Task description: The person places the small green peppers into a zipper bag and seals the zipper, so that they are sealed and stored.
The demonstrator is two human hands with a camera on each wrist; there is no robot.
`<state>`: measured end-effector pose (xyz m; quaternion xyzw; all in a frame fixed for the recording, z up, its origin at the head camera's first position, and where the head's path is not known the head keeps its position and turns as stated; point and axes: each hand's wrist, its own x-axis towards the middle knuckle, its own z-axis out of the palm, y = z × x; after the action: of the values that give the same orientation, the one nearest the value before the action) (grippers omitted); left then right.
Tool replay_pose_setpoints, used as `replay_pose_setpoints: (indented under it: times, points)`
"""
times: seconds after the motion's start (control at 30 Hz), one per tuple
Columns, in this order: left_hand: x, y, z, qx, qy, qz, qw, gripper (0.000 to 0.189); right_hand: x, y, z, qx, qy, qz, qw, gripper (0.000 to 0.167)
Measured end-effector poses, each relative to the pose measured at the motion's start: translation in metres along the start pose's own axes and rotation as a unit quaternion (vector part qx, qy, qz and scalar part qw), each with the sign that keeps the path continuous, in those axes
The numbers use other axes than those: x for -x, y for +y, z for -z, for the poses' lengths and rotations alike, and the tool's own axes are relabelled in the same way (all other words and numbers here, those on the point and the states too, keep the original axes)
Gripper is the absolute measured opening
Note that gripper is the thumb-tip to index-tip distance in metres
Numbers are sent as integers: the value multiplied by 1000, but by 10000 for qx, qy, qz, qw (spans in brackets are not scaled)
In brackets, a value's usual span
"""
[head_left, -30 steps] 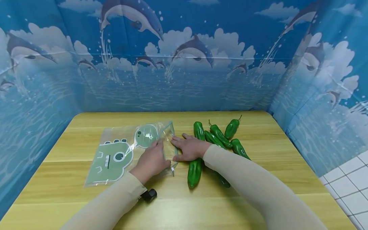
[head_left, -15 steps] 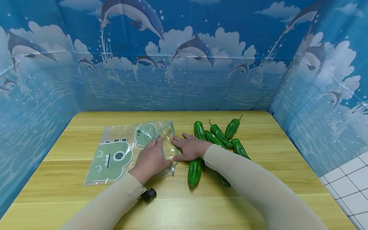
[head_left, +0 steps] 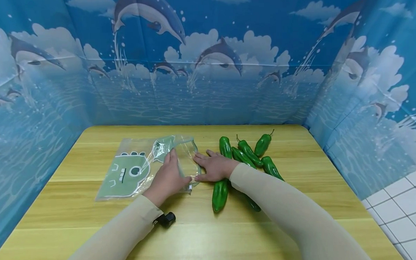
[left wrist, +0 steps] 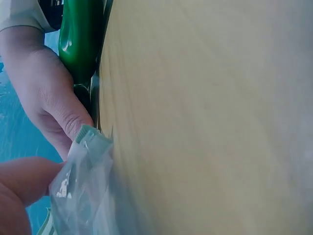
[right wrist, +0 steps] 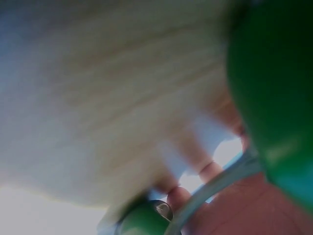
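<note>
A clear plastic bag [head_left: 108, 187] with green cartoon monster prints lies flat, its mouth facing right. My left hand [head_left: 163, 181] is on the bag's upper layer beside the mouth, fingers extended and thumb spread to the right. In the left wrist view the crinkled bag edge [left wrist: 88, 181] stands up past the thumb. My right hand [head_left: 214, 168] lies flat with fingers spread on the lower lip of the mouth. Several green peppers lie right of it; one long pepper [head_left: 220, 198] is partly hidden beneath that wrist. A pepper [right wrist: 274, 88] fills the right wrist view's side.
Further peppers lie at the back right, among them a stemmed pepper [head_left: 262, 145] and another pepper [head_left: 271, 168]. Everything lies on a wooden table [head_left: 211, 237]. A dolphin-print curtain [head_left: 206, 95] stands behind and at both sides. A black wrist device [head_left: 167, 219] sits under the left cuff.
My left hand has slid left and slightly away, drawing the bag's upper layer back, so the mouth gapes wider. My right hand and the peppers have stayed put.
</note>
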<state>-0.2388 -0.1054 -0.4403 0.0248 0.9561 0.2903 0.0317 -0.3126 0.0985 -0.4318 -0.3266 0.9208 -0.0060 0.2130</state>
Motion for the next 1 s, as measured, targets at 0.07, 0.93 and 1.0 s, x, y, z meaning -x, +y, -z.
replay_pose_setpoints:
  times: [0.07,0.93,1.0]
  points:
    - [0,-2,1,20,-5,66,10000,128,0,0,0,-14,-3,3,10000,87]
    - [-4,-20,-1,75,-629,388,9972,122,-2,-1,-4,73,125,18,9999,89]
    - [-4,-22,0,81,-654,434,9969,123,-2,-1,-3,73,135,21,9999,88]
